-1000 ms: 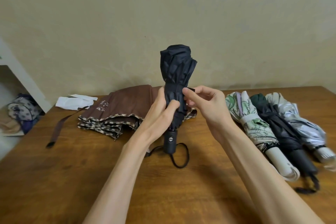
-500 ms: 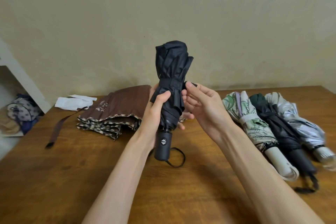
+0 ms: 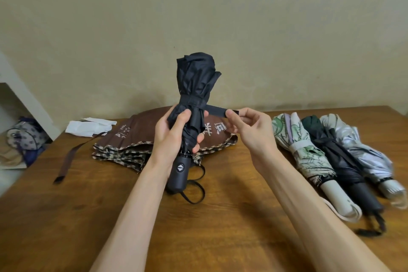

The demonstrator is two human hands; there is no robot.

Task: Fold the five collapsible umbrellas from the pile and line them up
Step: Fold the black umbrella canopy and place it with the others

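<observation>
- the left grip (image 3: 174, 134) is clamped round the lower canopy of the black umbrella (image 3: 195, 77), thumb in front and fingers curled behind, just above the handle (image 3: 179, 174).
- the black umbrella stands upright over the middle of the worktop (image 3: 66, 216), its canopy bunched and gathered, handle end down. whether the handle rests on the wood cannot be told.
- a black closure strap (image 3: 215, 110) wraps round the canopy's waist, and its free end runs out level to the right.
- the right grip (image 3: 249, 130) pinches that free end between thumb and forefinger, just beside the umbrella. the other fingers are loosely curled.
- a black wrist loop (image 3: 196, 192) trails from the handle's base onto the worktop.
- behind the hands lies the brown umbrella (image 3: 141, 132), collapsed but flat and unrolled, with a patterned edge and pale lettering. its brown strap (image 3: 70, 161) stretches out to the left across the wood.
- on the right, three rolled umbrellas lie side by side and touching, handles towards the person: the leaf-print umbrella (image 3: 304, 150) with a pale handle, the dark umbrella (image 3: 340, 161) in the middle, and the silver umbrella (image 3: 366, 152) furthest right.
- a white folded cloth or paper (image 3: 88, 127) sits at the far left corner of the worktop, beside the brown umbrella.
- a spotted bag (image 3: 24, 137) sits in a low white shelf off the left edge.
</observation>
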